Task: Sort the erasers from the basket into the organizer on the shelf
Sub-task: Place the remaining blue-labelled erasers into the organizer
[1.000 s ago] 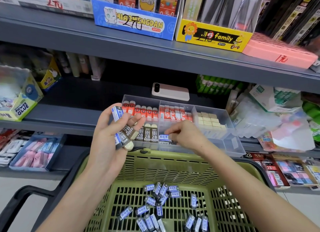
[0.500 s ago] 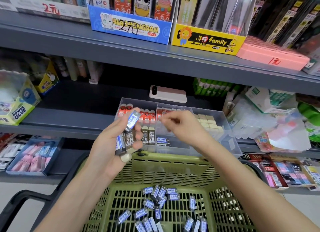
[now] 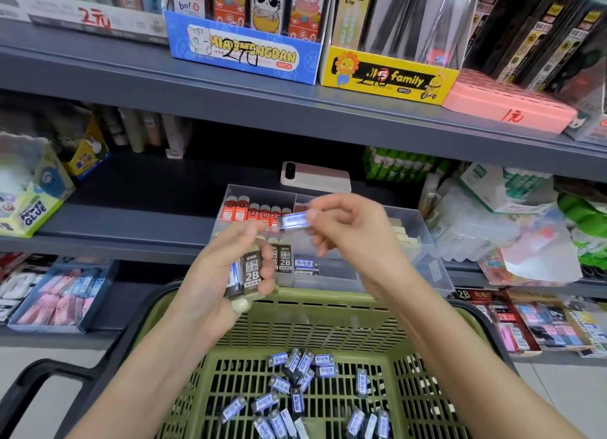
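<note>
- While the right hand (image 3: 348, 238) pinches a blue-label eraser (image 3: 294, 222) by its right end, long axis level and crosswise, it hangs over the organizer (image 3: 427, 251) at the shelf (image 3: 131, 223) front edge.
- Matching blue stack (image 3: 305, 265) sits front-middle, just below, nearer that hand.
- Left hand (image 3: 210, 284) grips several 2B erasers (image 3: 251, 274).
- Red erasers (image 3: 249, 212) fill back-left, beige erasers (image 3: 403, 234) the right; the basket (image 3: 328, 310) holds many loose erasers (image 3: 295, 382).
</note>
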The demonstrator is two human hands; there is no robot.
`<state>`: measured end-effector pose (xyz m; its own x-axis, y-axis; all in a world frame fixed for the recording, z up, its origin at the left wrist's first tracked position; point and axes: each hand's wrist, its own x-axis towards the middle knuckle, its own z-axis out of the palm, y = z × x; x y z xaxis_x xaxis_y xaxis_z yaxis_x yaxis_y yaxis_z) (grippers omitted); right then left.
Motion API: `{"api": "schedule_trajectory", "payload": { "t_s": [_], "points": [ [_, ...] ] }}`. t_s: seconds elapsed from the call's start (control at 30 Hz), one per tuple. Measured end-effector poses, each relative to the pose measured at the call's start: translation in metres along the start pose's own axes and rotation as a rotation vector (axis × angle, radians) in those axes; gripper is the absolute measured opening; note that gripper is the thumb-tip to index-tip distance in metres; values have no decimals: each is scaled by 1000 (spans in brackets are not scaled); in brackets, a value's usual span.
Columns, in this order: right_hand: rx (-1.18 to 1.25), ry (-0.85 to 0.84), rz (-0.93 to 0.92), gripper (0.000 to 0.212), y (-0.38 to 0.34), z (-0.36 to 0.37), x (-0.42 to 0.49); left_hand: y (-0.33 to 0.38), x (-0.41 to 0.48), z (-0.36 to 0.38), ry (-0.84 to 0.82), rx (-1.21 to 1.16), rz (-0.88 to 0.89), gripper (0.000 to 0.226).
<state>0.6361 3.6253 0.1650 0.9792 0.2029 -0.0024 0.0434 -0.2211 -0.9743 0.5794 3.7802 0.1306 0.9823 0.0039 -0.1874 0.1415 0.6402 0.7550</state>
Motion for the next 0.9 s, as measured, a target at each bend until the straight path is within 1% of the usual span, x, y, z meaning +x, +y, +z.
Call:
{"api": "schedule_trajectory", "payload": {
  "t_s": [0.07,0.1,0.2,0.27,0.33,0.43,0.57,0.73,0.83,0.9],
  "points": [
    [-142,153,55,5,14,-9,8,3,1,-3,44,-61,28,29],
    [-256,179,69,6,23,-11,11,5,2,-4,58,-91,39,30],
    [-539,190,36,14,44,-3,15,8,2,-6,66,-140,49,28],
    [-675,187,-8,19,55,4,18,7,2,-6,56,-144,51,28],
    [-772,159,0,19,61,9,24,6,2,-6,42,-145,51,30],
    [-846,103,19,19,64,10,31,4,2,-4,33,-141,49,33],
    [-950,96,-26,19,65,11,35,3,1,-4,25,-143,55,36],
    [-941,93,-19,16,63,11,33,0,2,-4,15,-138,57,35],
    [-989,14,4,18,60,10,34,-1,1,-4,10,-139,53,33],
    [-971,-46,37,18,58,8,34,-2,1,-4,16,-158,43,33]
  ]
}}
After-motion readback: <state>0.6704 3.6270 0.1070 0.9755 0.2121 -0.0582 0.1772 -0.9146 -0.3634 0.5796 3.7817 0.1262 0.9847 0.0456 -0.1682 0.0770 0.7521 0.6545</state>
